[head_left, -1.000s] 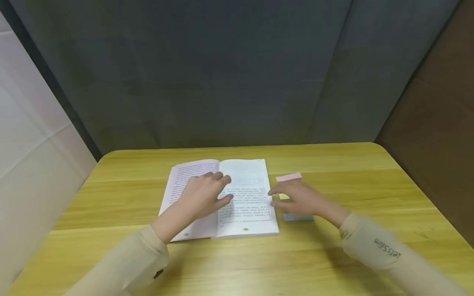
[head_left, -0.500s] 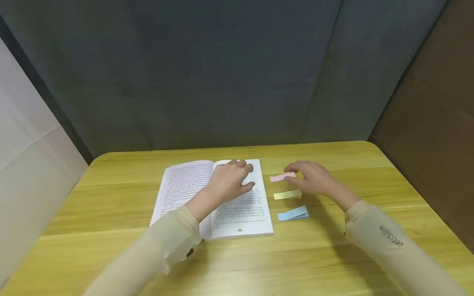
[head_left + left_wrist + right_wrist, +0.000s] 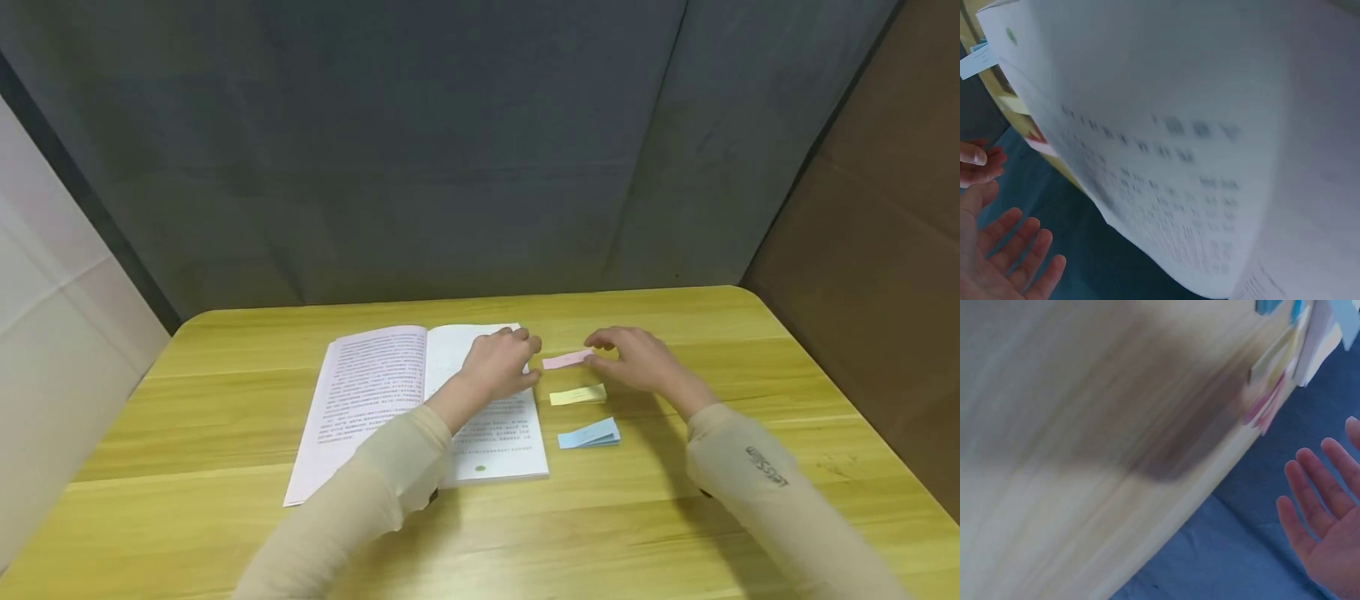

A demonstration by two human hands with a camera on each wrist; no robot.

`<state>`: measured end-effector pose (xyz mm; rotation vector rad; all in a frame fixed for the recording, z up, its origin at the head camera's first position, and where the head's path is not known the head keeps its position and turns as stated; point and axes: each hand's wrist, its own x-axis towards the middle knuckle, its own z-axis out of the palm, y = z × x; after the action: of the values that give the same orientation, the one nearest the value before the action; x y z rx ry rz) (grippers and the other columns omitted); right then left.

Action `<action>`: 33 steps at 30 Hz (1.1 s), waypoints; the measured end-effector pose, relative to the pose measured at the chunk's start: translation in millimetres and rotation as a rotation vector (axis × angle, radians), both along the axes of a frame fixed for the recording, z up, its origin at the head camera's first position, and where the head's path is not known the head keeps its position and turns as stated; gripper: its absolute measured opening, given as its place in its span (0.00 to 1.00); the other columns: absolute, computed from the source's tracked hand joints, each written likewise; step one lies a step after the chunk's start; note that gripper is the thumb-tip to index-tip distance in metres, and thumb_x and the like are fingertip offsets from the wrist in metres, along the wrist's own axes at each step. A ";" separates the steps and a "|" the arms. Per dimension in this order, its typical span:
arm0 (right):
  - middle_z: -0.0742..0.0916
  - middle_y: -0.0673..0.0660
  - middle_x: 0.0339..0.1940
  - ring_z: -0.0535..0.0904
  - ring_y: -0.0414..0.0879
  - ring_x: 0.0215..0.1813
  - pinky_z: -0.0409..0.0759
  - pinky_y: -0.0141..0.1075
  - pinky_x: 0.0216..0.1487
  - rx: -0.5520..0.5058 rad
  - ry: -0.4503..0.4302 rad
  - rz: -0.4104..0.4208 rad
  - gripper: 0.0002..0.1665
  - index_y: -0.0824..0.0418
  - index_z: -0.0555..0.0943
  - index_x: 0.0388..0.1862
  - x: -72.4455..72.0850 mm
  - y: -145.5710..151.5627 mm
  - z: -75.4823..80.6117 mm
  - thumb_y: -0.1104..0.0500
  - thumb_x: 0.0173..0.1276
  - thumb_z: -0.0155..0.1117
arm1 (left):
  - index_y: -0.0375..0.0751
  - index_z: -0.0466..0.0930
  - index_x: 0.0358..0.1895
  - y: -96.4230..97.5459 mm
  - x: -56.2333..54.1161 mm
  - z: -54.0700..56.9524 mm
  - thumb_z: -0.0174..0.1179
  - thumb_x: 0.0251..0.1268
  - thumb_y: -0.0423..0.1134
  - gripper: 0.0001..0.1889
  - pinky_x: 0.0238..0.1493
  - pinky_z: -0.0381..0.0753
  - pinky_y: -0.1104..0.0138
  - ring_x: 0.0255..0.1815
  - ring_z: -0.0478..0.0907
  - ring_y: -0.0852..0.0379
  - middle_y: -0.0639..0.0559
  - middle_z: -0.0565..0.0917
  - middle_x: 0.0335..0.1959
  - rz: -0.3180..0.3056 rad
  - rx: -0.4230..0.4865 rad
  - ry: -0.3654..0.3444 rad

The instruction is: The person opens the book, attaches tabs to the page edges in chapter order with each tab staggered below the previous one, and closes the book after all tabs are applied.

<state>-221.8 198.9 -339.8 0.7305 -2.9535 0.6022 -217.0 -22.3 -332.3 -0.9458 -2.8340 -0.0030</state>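
An open book (image 3: 375, 375) lies on the table, printed pages up. Above its right-hand page hovers my left hand (image 3: 498, 362), fingers bent loosely around nothing; the left wrist view shows the same hand (image 3: 1013, 256) with fingers spread beside the page. To the right of the book lie three folded paper strips in a column: pink (image 3: 566, 359) at the back, yellow (image 3: 577, 394) in the middle, blue (image 3: 589, 433) in front. My right hand (image 3: 637, 358) is at the pink strip's right end, thumb and index finger apart; whether the thumb touches the paper I cannot tell.
The wooden table (image 3: 675, 517) ends at a dark cloth backdrop (image 3: 450, 167). A pale panel (image 3: 60, 333) stands on the left and a brown one (image 3: 862, 233) on the right.
My left hand has shifted right across the book toward the strips. The right hand has moved back from beside the yellow strip to the pink one, uncovering the yellow and blue strips.
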 end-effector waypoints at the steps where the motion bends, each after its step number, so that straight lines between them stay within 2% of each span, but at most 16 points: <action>1: 0.81 0.59 0.42 0.75 0.53 0.44 0.71 0.48 0.44 -0.004 -0.004 -0.004 0.19 0.63 0.78 0.45 -1.2 0.8 -1.4 0.52 0.59 0.60 | 0.46 0.76 0.44 2.7 -1.0 -1.2 0.56 0.55 0.49 0.16 0.22 0.73 0.66 0.32 0.72 0.58 0.55 0.76 0.35 -0.001 -0.001 -0.014; 9: 0.81 0.60 0.42 0.75 0.54 0.43 0.71 0.48 0.44 -0.010 0.000 -0.027 0.18 0.63 0.78 0.45 -8.9 2.5 -13.8 0.53 0.59 0.59 | 0.47 0.76 0.45 19.6 -11.1 -10.3 0.55 0.57 0.48 0.15 0.26 0.75 0.64 0.35 0.74 0.56 0.54 0.76 0.35 0.011 -0.028 -0.086; 17: 0.81 0.59 0.42 0.76 0.54 0.43 0.72 0.47 0.43 0.002 -0.025 -0.036 0.17 0.64 0.78 0.45 -15.7 0.8 -23.8 0.55 0.60 0.58 | 0.46 0.74 0.48 29.6 -20.8 -21.0 0.53 0.58 0.46 0.16 0.28 0.75 0.63 0.35 0.74 0.55 0.53 0.75 0.37 0.056 -0.064 -0.153; 24: 0.82 0.58 0.39 0.77 0.52 0.40 0.72 0.47 0.42 0.041 -0.017 -0.025 0.14 0.63 0.79 0.43 -19.0 -1.8 -30.6 0.57 0.59 0.59 | 0.44 0.75 0.45 36.8 -24.4 -33.7 0.51 0.60 0.44 0.13 0.27 0.74 0.65 0.33 0.71 0.56 0.52 0.74 0.33 0.091 -0.100 -0.154; 29: 0.81 0.53 0.32 0.74 0.46 0.31 0.73 0.43 0.35 0.073 -0.023 -0.039 0.14 0.62 0.79 0.42 -22.0 -3.3 -37.0 0.56 0.59 0.60 | 0.44 0.76 0.45 43.3 -24.1 -40.0 0.50 0.61 0.45 0.13 0.31 0.74 0.64 0.40 0.69 0.55 0.52 0.73 0.38 0.115 -0.136 -0.133; 33: 0.80 0.52 0.30 0.73 0.44 0.29 0.73 0.42 0.33 0.078 -0.020 -0.039 0.14 0.62 0.79 0.42 -22.7 -4.6 -39.7 0.56 0.59 0.60 | 0.46 0.77 0.45 45.6 -24.2 -43.9 0.50 0.60 0.45 0.13 0.38 0.72 0.62 0.45 0.67 0.55 0.53 0.72 0.43 0.140 -0.176 -0.115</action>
<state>-244.5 194.3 -379.4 0.6751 -3.0176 0.4969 -241.3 23.3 -376.3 -0.8008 -3.0419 0.2188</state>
